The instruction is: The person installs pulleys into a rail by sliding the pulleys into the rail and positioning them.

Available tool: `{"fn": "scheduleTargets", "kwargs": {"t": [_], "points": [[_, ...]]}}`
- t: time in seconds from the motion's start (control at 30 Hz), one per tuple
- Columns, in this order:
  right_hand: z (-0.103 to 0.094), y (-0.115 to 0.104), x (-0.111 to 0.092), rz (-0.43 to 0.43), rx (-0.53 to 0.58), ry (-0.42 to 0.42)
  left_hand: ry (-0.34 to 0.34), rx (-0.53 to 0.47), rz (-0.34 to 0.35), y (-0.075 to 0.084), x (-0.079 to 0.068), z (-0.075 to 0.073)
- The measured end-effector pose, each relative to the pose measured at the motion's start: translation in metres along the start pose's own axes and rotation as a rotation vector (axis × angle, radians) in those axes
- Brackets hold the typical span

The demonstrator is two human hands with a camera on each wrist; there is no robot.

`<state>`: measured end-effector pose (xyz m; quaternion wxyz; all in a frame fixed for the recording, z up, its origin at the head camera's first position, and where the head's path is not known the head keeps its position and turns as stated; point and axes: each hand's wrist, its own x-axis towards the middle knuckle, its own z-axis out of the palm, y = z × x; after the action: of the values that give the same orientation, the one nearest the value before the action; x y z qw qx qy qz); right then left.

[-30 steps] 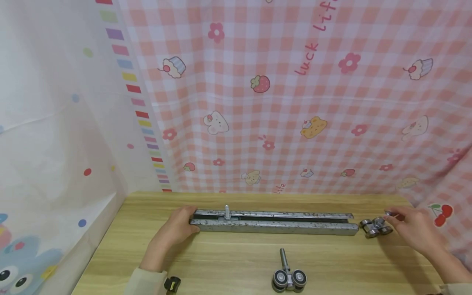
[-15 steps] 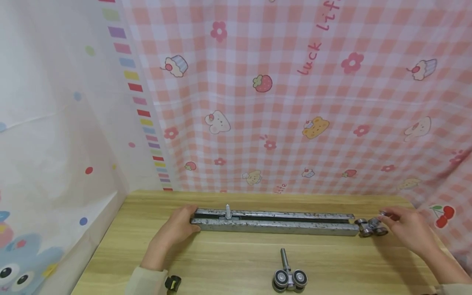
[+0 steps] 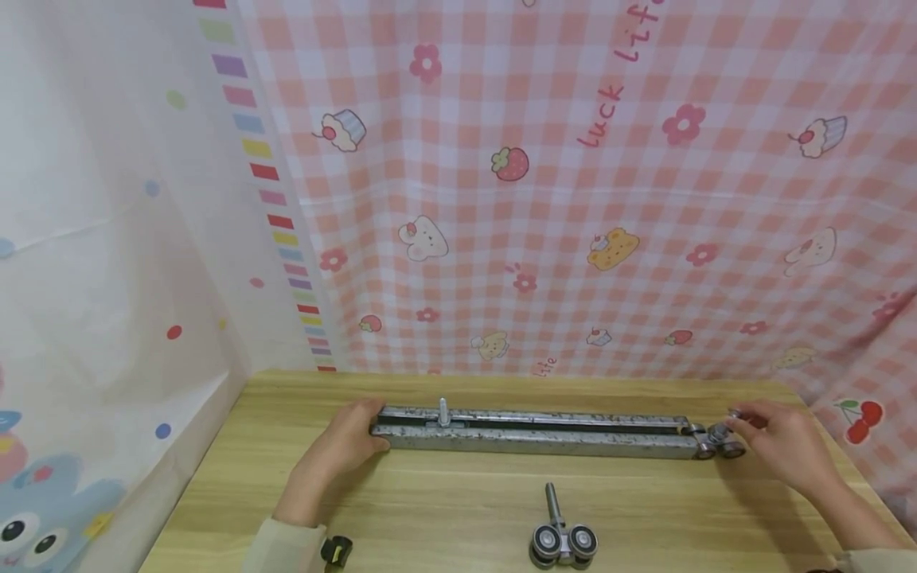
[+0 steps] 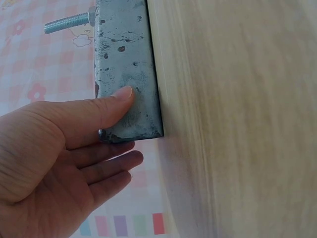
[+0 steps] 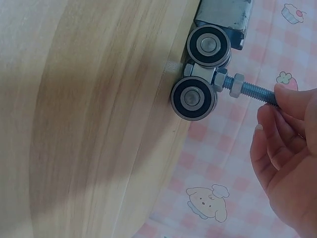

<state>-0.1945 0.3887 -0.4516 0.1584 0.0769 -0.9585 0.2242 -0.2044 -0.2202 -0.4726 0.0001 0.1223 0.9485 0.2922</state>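
A scuffed grey metal channel rail [image 3: 544, 442] lies lengthwise on the wooden table, its slot facing up. My left hand [image 3: 351, 436] grips its left end, the thumb [image 4: 111, 105] pressed on the near side wall in the left wrist view. Inside the slot, near that end, sits a trolley with its bolt [image 3: 442, 411] standing up. At the other end my right hand [image 3: 784, 446] pinches the threaded bolt [image 5: 257, 92] of a roller trolley [image 3: 719, 442]. Its leading wheels [image 5: 209, 44] are right at the rail's mouth; the trailing wheels [image 5: 192, 98] are outside.
Another roller trolley [image 3: 563, 543] rests on the table in front of the rail, its bolt pointing away. A black band-like item [image 3: 335, 549] lies beside the left sleeve. Behind the table [image 3: 444, 501] hangs a pink checked cloth [image 3: 473, 278].
My right hand has brought the pinched roller trolley leftward, from just off the rail's right end to its mouth. The left hand and rail have stayed in place.
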Motion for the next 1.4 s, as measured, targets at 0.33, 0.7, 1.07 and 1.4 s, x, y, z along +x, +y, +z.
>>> {"fn": "scheduleTargets", "kwargs": {"t": [0.33, 0.7, 1.07, 1.4], "points": [[0.001, -0.003, 0.002, 0.017, -0.002, -0.014, 0.007, 0.013, 0.012, -0.001, 0.0, 0.001], [0.003, -0.004, 0.002, -0.016, 0.027, -0.034, -0.004, 0.003, -0.007, 0.002, -0.002, 0.0], [0.004, -0.006, 0.003, -0.016, 0.016, -0.029, -0.005, -0.009, -0.014, 0.001, -0.001, 0.0], [0.005, -0.014, 0.003, -0.013, 0.033, -0.051, 0.017, 0.003, 0.016, 0.001, 0.0, 0.001]]}}
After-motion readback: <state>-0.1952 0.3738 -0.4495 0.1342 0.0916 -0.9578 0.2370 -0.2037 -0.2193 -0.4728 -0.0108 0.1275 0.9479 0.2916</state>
